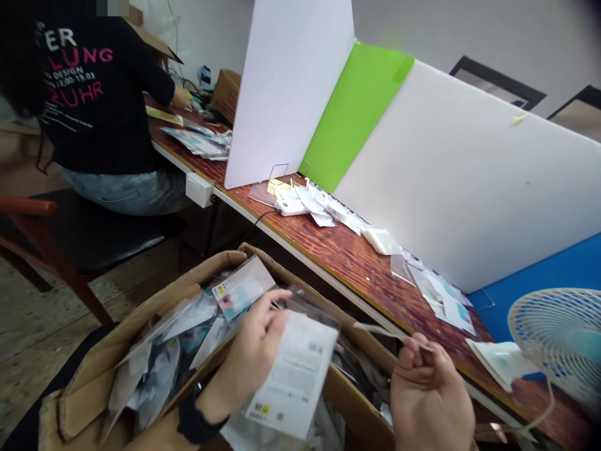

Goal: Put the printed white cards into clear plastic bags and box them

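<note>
My left hand (251,344), with a dark band at the wrist, is closed on a clear plastic packet (298,369) holding a white printed card. The packet is tilted over an open cardboard box (77,401). To its right my right hand (429,394), palm up, pinches a thin white strip (378,328) between thumb and fingers. The strip reaches left toward the packet's upper end; whether they touch I cannot tell. Similar packets lie heaped in the box, one with a teal picture (244,288) on top.
Beyond the box runs a wooden table (323,247) with scattered packets (312,203) and a stack of white pieces (380,240). A white fan (558,338) stands at right. Upright partitions (469,163) border the table. Another person (103,94) sits at far left near a chair (70,232).
</note>
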